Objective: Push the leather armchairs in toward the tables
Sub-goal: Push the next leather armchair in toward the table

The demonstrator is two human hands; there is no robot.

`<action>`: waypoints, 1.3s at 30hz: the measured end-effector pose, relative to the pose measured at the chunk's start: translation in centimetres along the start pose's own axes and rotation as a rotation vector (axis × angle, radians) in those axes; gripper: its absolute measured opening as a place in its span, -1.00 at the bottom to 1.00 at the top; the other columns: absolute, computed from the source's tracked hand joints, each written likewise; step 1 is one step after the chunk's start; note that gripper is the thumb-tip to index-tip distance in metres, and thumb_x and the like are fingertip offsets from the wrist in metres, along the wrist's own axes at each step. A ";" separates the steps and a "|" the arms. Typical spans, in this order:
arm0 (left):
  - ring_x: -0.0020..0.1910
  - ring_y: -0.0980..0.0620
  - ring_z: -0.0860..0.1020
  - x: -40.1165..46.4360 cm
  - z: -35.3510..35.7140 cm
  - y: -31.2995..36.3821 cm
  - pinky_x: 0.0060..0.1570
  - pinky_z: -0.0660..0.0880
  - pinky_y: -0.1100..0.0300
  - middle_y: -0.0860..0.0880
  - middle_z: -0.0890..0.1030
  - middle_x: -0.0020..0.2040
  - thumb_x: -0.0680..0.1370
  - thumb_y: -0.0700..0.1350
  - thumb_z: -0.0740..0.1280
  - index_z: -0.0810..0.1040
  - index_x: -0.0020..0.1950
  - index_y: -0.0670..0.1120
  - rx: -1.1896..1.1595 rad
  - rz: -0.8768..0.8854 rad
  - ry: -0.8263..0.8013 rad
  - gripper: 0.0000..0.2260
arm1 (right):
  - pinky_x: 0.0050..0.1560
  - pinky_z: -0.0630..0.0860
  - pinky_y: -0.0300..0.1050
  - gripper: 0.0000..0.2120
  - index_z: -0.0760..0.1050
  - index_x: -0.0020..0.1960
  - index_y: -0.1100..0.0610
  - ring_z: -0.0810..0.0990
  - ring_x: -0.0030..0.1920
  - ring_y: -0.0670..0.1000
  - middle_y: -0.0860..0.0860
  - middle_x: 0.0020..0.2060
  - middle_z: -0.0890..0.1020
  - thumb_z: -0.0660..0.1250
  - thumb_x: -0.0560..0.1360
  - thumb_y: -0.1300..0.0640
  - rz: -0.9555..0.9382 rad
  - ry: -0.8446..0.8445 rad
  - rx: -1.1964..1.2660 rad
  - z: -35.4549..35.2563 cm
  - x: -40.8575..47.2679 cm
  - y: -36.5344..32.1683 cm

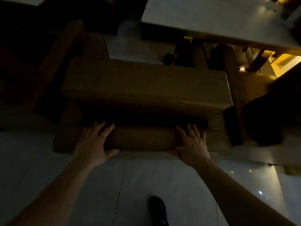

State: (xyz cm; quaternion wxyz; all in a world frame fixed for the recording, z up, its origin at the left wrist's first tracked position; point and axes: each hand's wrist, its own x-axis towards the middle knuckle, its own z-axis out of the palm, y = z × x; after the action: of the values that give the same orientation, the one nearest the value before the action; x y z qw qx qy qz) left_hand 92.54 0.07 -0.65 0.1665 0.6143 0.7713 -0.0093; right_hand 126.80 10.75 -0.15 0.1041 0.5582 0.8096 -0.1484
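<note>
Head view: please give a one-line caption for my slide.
Both hands, left and right, rest flat on the brown armchair backrest, facing a pale table.

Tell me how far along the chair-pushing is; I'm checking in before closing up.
Done: nothing can be confirmed as finished. In hand: the left hand and right hand lie flat on the backrest top of the brown armchair, facing the white table. Left: its seat looks short of the table edge, and a second armchair to the left appears untouched.
</note>
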 end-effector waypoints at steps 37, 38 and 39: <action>0.57 -0.19 0.03 16.1 -4.1 -8.9 0.48 -0.03 -0.30 -0.09 0.17 0.59 0.43 0.23 0.43 0.15 0.58 0.12 -0.071 0.235 0.088 -0.20 | 0.53 -0.03 0.37 -0.05 -0.13 0.60 -0.12 -0.11 0.59 0.24 0.20 0.60 -0.02 0.22 0.41 -0.46 0.171 0.058 0.005 -1.6 12.0 -7.9; 0.57 -0.19 0.03 16.4 -4.2 -8.8 0.48 -0.04 -0.30 -0.09 0.16 0.59 0.43 0.23 0.43 0.15 0.58 0.12 -0.071 0.239 0.090 -0.20 | 0.52 -0.01 0.38 -0.05 -0.13 0.60 -0.12 -0.11 0.59 0.24 0.20 0.60 -0.02 0.22 0.41 -0.46 0.173 0.058 0.002 -1.8 12.3 -7.8; 0.57 -0.19 0.03 16.6 -4.2 -8.7 0.48 -0.04 -0.30 -0.09 0.16 0.59 0.44 0.22 0.43 0.15 0.58 0.12 -0.072 0.240 0.091 -0.20 | 0.52 0.02 0.38 -0.05 -0.13 0.60 -0.12 -0.10 0.59 0.24 0.20 0.60 -0.01 0.22 0.41 -0.47 0.174 0.054 -0.008 -2.0 12.6 -7.7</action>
State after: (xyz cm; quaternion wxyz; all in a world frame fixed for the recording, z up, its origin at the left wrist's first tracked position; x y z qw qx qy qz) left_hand 80.11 14.59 -2.75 0.1532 0.6956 0.6987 0.0664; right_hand 115.16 19.92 -1.55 0.0970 0.6297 0.7612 -0.1208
